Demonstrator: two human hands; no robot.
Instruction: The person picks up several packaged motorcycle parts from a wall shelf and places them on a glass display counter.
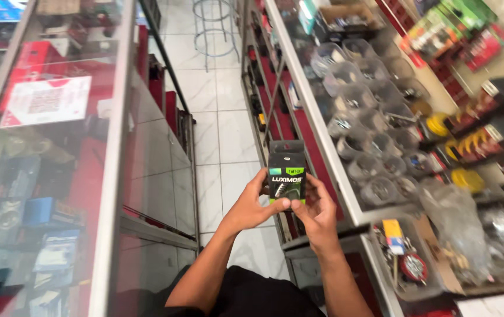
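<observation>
A small black box with green trim is held upright in front of me, over the aisle between two glass counters. My left hand grips its lower left side, thumb across the front. My right hand holds its lower right corner, fingers curled behind it. Both forearms reach up from the bottom of the view.
A glass display case with boxed goods runs along the left. On the right, another glass counter carries several clear plastic cups of small parts and a clear plastic bag. White tiled floor runs between, with a metal stool at the far end.
</observation>
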